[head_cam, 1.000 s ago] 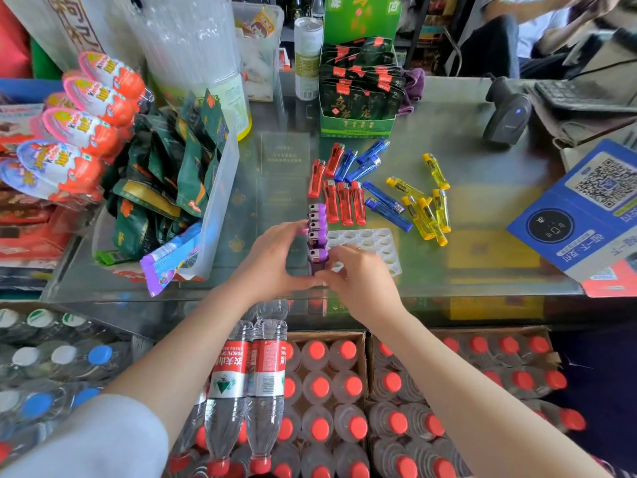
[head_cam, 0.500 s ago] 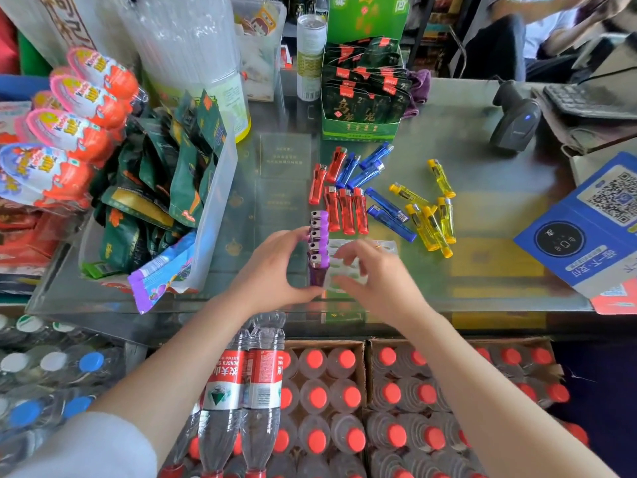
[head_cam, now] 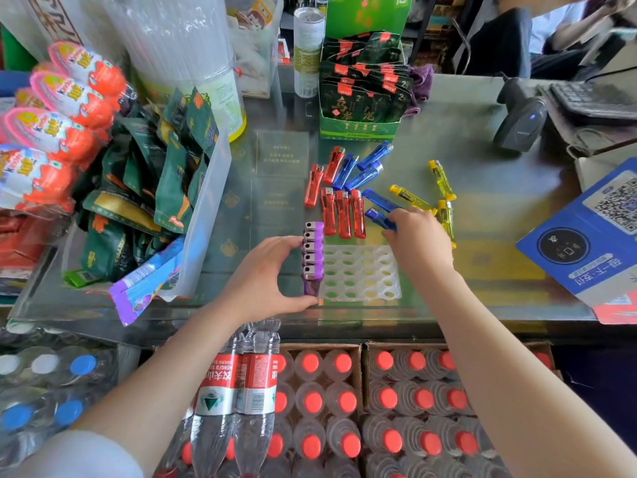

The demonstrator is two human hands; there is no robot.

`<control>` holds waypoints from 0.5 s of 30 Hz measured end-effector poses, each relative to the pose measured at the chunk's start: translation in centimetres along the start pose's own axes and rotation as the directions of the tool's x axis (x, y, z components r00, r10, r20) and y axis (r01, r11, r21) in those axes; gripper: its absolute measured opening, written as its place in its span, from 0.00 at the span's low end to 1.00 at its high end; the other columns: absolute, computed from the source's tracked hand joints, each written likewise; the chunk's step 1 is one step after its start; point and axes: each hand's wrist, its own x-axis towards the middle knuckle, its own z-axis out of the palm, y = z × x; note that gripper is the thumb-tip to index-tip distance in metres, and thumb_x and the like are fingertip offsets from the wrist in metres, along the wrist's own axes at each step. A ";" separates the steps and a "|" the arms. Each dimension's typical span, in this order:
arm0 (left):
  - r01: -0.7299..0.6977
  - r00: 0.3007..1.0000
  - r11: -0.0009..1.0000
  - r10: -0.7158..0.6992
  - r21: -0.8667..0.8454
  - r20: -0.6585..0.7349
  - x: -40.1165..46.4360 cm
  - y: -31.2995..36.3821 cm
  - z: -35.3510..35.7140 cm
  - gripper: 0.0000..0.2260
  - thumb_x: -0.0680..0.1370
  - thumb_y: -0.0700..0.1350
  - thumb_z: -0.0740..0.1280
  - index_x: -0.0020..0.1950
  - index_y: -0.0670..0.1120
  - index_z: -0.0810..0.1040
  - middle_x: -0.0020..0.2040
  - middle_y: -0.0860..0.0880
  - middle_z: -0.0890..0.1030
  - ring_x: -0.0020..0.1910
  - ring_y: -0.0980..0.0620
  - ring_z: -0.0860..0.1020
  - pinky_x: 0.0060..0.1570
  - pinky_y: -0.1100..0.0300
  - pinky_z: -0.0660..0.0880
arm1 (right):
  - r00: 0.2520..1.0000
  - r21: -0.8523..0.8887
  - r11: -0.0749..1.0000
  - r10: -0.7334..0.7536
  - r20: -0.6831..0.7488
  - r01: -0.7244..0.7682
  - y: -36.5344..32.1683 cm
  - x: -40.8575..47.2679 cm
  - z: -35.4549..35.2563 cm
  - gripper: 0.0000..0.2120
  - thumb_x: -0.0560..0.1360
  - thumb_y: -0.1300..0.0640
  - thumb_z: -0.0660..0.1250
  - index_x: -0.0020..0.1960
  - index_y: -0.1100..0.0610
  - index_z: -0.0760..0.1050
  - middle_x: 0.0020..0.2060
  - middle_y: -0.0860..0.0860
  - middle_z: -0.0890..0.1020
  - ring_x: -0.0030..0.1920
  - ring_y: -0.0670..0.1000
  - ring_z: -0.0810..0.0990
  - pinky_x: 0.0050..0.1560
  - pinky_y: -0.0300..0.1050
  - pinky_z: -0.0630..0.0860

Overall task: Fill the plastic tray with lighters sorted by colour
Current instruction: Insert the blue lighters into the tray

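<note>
The white tray (head_cam: 362, 274) sits near on the bench, purple lighters (head_cam: 313, 251) along its left side. Left hand (head_cam: 265, 281) holds that row. Right hand (head_cam: 418, 241) pinches a blue lighter (head_cam: 381, 218); lift it straight, then stand it beside purple

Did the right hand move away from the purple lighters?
Yes. The right hand left the purple lighters and went across the white tray to the loose blue lighters beyond it.
</note>
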 end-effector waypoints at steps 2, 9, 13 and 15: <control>0.002 1.000 1.000 -0.002 -0.005 -0.005 -0.1 0.0 0.0 0.35 0.59 0.64 0.68 0.63 0.52 0.69 0.57 0.62 0.68 0.57 0.63 0.65 0.57 0.62 0.62 | 0.999 -0.007 0.999 -0.039 0.014 0.039 -0.4 0.3 -0.5 0.07 0.73 0.61 0.62 0.47 0.63 0.76 0.42 0.59 0.79 0.39 0.60 0.74 0.33 0.45 0.67; -0.035 0.999 0.999 0.035 0.008 -0.011 0.1 0.1 0.0 0.35 0.59 0.64 0.69 0.62 0.51 0.70 0.57 0.61 0.70 0.56 0.61 0.67 0.56 0.63 0.62 | 0.987 0.675 0.720 -0.102 -0.123 0.159 -2.3 -2.7 -2.1 0.09 0.70 0.66 0.67 0.48 0.56 0.76 0.32 0.42 0.77 0.28 0.41 0.72 0.32 0.30 0.68; -0.041 0.999 0.999 0.041 -0.011 -0.008 0.0 0.1 0.0 0.34 0.60 0.62 0.70 0.62 0.51 0.71 0.57 0.60 0.71 0.56 0.61 0.69 0.56 0.70 0.61 | 0.994 0.827 0.560 -0.111 0.013 0.051 -3.5 -3.3 -0.6 0.11 0.71 0.67 0.65 0.45 0.52 0.73 0.35 0.47 0.81 0.36 0.45 0.78 0.42 0.42 0.76; -0.038 0.999 0.999 0.038 -0.009 -0.005 -0.1 0.2 0.0 0.33 0.59 0.61 0.70 0.62 0.50 0.71 0.57 0.60 0.71 0.57 0.59 0.69 0.56 0.68 0.62 | 0.992 0.831 0.554 -0.125 0.027 0.047 -3.9 -3.4 0.0 0.13 0.72 0.67 0.64 0.44 0.48 0.71 0.35 0.46 0.80 0.37 0.49 0.79 0.44 0.48 0.78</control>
